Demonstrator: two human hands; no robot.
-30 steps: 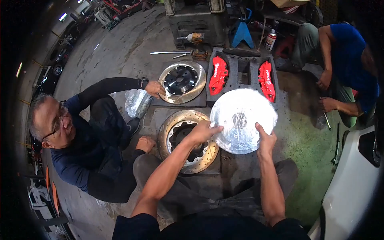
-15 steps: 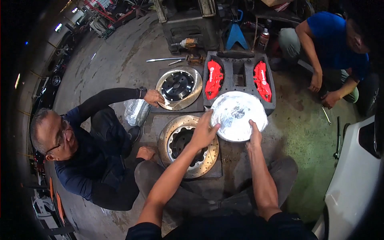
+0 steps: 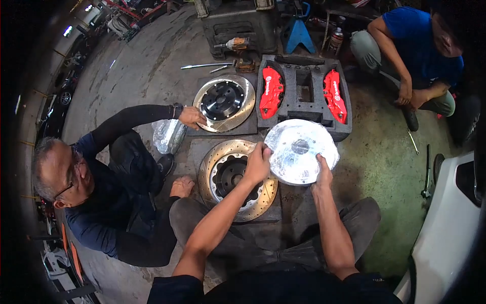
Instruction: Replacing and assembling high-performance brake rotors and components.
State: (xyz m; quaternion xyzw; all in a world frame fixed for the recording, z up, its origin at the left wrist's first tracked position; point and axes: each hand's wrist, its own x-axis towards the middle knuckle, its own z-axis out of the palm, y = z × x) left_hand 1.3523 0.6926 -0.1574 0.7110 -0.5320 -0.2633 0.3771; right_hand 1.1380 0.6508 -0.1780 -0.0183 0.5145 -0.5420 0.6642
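Note:
A round silver disc [image 3: 298,161] wrapped in clear plastic film is held up over my lap, its flat face toward me. My right hand [image 3: 322,175] grips its lower right edge, thumb on the face and fingers beneath. At its left edge my left hand [image 3: 258,163] is closed in a pinch on the film; the fingertips are partly hidden. Below my left forearm lies a drilled brake rotor [image 3: 207,175] with a black centre. Farther off is a second brake rotor [image 3: 243,108], also black-centred, touched by the hand [image 3: 191,117] of a person sitting at my left.
Two red brake calipers [image 3: 272,93] [image 3: 334,96] sit in a grey foam tray [image 3: 304,112]. Beyond are an impact wrench [image 3: 237,44], a metal bar [image 3: 207,66] and a blue jack stand [image 3: 298,36]. Another person [image 3: 420,48] squats at the right, near wrenches [image 3: 413,143] and a white car panel [image 3: 445,228].
My left hand's fingers have closed together at the disc's left edge. The disc has tilted slightly and dropped a little in view. The squatting person's hands have come together.

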